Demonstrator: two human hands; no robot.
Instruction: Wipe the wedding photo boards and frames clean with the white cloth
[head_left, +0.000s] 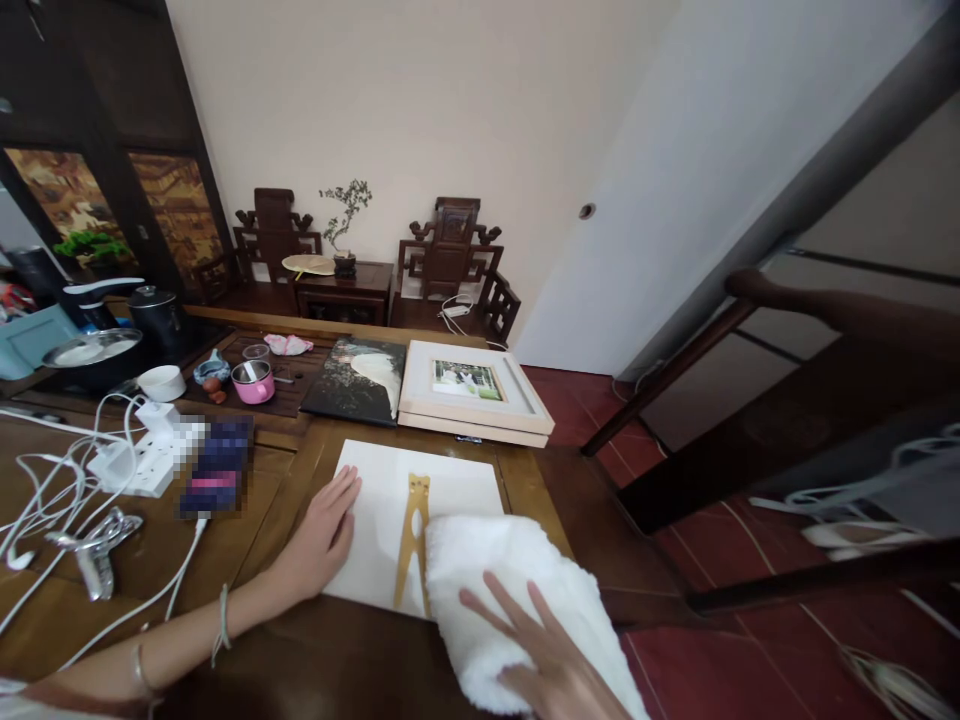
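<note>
A flat white panel [379,510] lies on the wooden table, with a tan, tapered strip [412,540] down its middle that looks like an easel stand. My left hand [326,535] rests on the panel's left edge, its fingers stretched out and holding nothing. Over the panel's right part and lower right corner spreads a fluffy white towel [517,560]. My right hand [544,655] presses on this towel, fingers apart and sunk into the pile, with the thumb bent into it. The towel hides the panel's lower right side.
Behind the panel lie stacked light wood picture frames [476,425] and a dark picture [352,385]. A white power strip [154,455], tangled cables and a phone [217,465] are at left. Beyond them stand a pink cup [253,382] and a pot [94,350]. A wooden chair [712,450] is at right.
</note>
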